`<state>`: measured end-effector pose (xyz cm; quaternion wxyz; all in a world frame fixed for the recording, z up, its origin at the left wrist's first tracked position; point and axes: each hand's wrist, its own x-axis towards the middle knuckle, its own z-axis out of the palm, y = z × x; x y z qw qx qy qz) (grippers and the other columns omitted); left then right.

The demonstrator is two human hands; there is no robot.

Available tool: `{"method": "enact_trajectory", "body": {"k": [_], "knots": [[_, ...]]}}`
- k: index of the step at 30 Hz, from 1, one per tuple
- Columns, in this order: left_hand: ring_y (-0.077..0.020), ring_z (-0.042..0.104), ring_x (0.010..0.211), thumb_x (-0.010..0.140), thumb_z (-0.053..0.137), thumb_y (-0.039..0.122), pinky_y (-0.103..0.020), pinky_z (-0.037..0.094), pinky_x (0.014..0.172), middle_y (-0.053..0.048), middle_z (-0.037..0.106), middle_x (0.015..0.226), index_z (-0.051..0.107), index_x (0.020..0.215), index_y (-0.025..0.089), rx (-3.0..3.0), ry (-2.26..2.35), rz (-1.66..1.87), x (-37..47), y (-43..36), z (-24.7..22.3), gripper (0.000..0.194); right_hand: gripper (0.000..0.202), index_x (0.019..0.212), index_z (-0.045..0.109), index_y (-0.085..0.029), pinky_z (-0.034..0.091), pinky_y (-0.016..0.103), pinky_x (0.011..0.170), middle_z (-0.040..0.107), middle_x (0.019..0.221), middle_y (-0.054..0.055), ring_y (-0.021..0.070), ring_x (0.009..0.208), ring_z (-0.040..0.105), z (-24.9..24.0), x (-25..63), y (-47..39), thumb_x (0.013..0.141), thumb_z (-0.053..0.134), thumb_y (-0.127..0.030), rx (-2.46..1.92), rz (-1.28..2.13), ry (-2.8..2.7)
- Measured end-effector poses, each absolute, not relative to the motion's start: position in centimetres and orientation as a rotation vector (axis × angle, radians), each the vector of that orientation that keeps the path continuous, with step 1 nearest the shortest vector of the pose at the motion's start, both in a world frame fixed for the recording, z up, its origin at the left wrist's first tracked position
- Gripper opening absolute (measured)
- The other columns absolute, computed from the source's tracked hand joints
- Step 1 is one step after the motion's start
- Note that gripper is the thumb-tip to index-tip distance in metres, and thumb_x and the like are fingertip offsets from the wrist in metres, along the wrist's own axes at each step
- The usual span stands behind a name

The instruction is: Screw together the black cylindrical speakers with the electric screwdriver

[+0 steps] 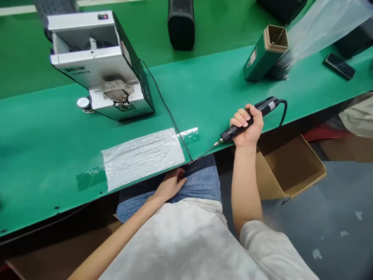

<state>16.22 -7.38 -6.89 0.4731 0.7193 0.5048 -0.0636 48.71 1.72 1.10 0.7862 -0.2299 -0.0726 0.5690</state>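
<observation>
My right hand is wrapped round a black electric screwdriver, whose long thin bit points down and left to the table's front edge. My left hand rests on my lap below that edge, with its fingers curled; whether anything is inside them is hidden. A white padded sheet lies at the front of the green table, with clear tape at both ends. Behind it stands a silver and black machine with a metal mechanism low on its front. A thin black cable crosses the table beside the sheet.
A green container holding thin metal pieces stands at the back right, beside a clear plastic bag. Farther right lies a phone. A black object stands at the back. An open cardboard box is below the table, right of my arm.
</observation>
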Motion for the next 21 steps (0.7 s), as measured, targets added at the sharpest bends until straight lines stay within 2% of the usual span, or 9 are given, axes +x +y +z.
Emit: {"method": "enact_trajectory", "body": {"k": [2, 4, 7, 10, 13, 15, 17, 19, 21], "knots": [[-0.0311, 0.076, 0.114, 0.102, 0.064, 0.026, -0.044, 0.058, 0.107, -0.012, 0.08, 0.119, 0.071, 0.12, 0.022, 1.73, 1.244, -0.128, 17.0, -6.3, -9.8, 0.02, 0.043, 0.088, 0.058, -0.021, 0.039, 0.013, 0.041, 0.035, 0.06, -0.016, -0.001, 0.043, 0.037, 1.0, 48.7, 1.8, 0.068, 0.096, -0.02, -0.524, 1.215, -0.159], [-0.0299, 0.076, 0.116, 0.099, 0.067, 0.025, -0.041, 0.057, 0.109, -0.01, 0.081, 0.117, 0.073, 0.112, 0.023, 1.697, 1.236, -0.105, 17.8, -5.6, -11.0, 0.014, 0.041, 0.089, 0.058, -0.021, 0.039, 0.013, 0.041, 0.035, 0.06, -0.016, -0.0009, 0.043, 0.036, 1.1, 48.7, 1.7, 0.07, 0.095, -0.021, -0.566, 1.202, -0.157], [-0.0293, 0.078, 0.109, 0.093, 0.072, 0.021, -0.039, 0.06, 0.102, -0.008, 0.083, 0.11, 0.075, 0.099, 0.023, 1.648, 1.241, -0.07, 18.1, -5.5, -10.5, 0.007, 0.038, 0.088, 0.058, -0.021, 0.039, 0.012, 0.041, 0.035, 0.06, -0.016, -0.0009, 0.043, 0.035, 1.5, 48.5, 1.5, 0.072, 0.093, -0.021, -0.601, 1.201, -0.17], [-0.026, 0.079, 0.097, 0.094, 0.071, 0.021, -0.034, 0.061, 0.089, -0.005, 0.083, 0.098, 0.076, 0.094, 0.023, 1.625, 1.228, -0.011, 16.9, -6.7, -8.0, 0.006, 0.037, 0.088, 0.059, -0.02, 0.04, 0.011, 0.041, 0.036, 0.059, -0.015, -0.001, 0.043, 0.037, 1.8, 48.4, 1.2, 0.072, 0.093, -0.019, -0.602, 1.207, -0.187], [-0.0202, 0.077, 0.08, 0.092, 0.076, 0.023, -0.026, 0.058, 0.073, 0.0, 0.08, 0.084, 0.077, 0.089, 0.023, 1.638, 1.127, 0.07, 14.6, -7.7, -3.0, 0.003, 0.038, 0.09, 0.061, -0.018, 0.044, 0.012, 0.041, 0.04, 0.06, -0.015, -0.0005, 0.044, 0.04, 1.7, 48.4, 1.2, 0.069, 0.094, -0.017, -0.596, 1.208, -0.187], [-0.0179, 0.076, 0.082, 0.093, 0.079, 0.024, -0.026, 0.058, 0.076, -0.001, 0.081, 0.09, 0.077, 0.089, 0.023, 1.695, 0.985, 0.238, 12.6, -6.8, 1.8, 0.005, 0.039, 0.091, 0.062, -0.018, 0.046, 0.013, 0.041, 0.043, 0.061, -0.015, 0.0, 0.044, 0.042, 1.5, 48.5, 1.1, 0.068, 0.093, -0.016, -0.592, 1.21, -0.182], [-0.0163, 0.074, 0.08, 0.1, 0.075, 0.027, -0.027, 0.058, 0.077, -0.002, 0.079, 0.091, 0.076, 0.09, 0.024, 1.798, 0.86, 0.509, 10.7, -3.9, 7.2, 0.01, 0.041, 0.092, 0.061, -0.018, 0.047, 0.013, 0.041, 0.044, 0.062, -0.014, 0.0004, 0.044, 0.042, 1.4, 48.6, 1.1, 0.067, 0.093, -0.014, -0.591, 1.209, -0.175], [-0.0173, 0.073, 0.085, 0.104, 0.069, 0.024, -0.03, 0.059, 0.082, -0.002, 0.079, 0.092, 0.074, 0.091, 0.025, 1.968, 0.93, 0.873, 9.2, 0.9, 12.1, 0.014, 0.042, 0.093, 0.061, -0.017, 0.047, 0.014, 0.041, 0.045, 0.062, -0.014, 0.0007, 0.044, 0.043, 1.4, 48.6, 0.9, 0.066, 0.093, -0.012, -0.594, 1.207, -0.165], [-0.0206, 0.074, 0.091, 0.102, 0.071, 0.028, -0.035, 0.06, 0.087, -0.005, 0.08, 0.096, 0.074, 0.093, 0.024, 2.028, 1.158, 1.167, 8.0, 6.8, 15.8, 0.01, 0.043, 0.094, 0.061, -0.017, 0.048, 0.014, 0.041, 0.045, 0.063, -0.014, 0.0008, 0.045, 0.043, 1.5, 48.5, 0.8, 0.066, 0.093, -0.011, -0.601, 1.204, -0.154]]}}
